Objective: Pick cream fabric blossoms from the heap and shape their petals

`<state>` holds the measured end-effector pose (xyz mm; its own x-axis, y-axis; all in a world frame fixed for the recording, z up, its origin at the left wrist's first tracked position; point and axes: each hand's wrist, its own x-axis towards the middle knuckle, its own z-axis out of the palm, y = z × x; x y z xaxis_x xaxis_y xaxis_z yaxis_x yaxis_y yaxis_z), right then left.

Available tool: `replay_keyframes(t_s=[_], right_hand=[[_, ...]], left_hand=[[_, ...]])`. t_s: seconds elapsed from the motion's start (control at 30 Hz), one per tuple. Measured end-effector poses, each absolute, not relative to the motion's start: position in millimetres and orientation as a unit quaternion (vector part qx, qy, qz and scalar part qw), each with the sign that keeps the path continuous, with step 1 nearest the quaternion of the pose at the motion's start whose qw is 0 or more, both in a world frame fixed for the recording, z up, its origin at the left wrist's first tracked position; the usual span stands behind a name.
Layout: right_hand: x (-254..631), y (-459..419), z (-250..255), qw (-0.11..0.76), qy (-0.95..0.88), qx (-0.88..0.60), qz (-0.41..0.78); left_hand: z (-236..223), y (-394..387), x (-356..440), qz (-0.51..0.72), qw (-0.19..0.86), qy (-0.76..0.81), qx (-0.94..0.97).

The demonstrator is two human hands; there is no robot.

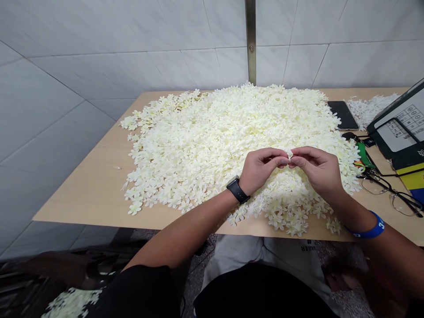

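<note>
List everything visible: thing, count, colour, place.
Table: one, tan, centre
Flowers: uncounted, cream, table, lower left
White piece: one, white, centre
Tiles: several, grey, behind
Metal strip: one, grey, behind
Phone: one, black, right
Shreds: uncounted, white, right
Box: one, dark green, right
Green thing: one, green, right
Cords: uncounted, black, right
Glasses: one, black, right
Striped thing: one, yellow, blue, right
Top: one, black, bottom
Trousers: one, pale, bottom
Watch: one, black, left wrist
Wristband: one, blue, right wrist
Left hand, right hand: two, bare, centre
</note>
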<state>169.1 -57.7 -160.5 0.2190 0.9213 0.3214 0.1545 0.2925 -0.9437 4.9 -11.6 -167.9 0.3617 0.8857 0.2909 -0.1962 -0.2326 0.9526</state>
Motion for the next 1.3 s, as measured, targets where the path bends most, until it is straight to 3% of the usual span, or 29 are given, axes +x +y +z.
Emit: replay_keyframes(t_s=[0.87,1.17,1.3], right_hand=[[169.9,-57.8,-161.2,0.6,-0.543,-0.483,0.335],[171.2,-62.4,-163.0,0.579,-0.639,-0.479,0.165],[172.8,-60.8,-162.9,0.585,-0.63,-0.475,0.186]], left_hand=[[-162.6,-11.3,1.7,0.5,0.543,0.269,0.62],[-159.5,-10.7,3.2,0.432,0.624,0.257,0.598],[-161.0,-8.2,1.2,0.417,0.62,0.236,0.621]])
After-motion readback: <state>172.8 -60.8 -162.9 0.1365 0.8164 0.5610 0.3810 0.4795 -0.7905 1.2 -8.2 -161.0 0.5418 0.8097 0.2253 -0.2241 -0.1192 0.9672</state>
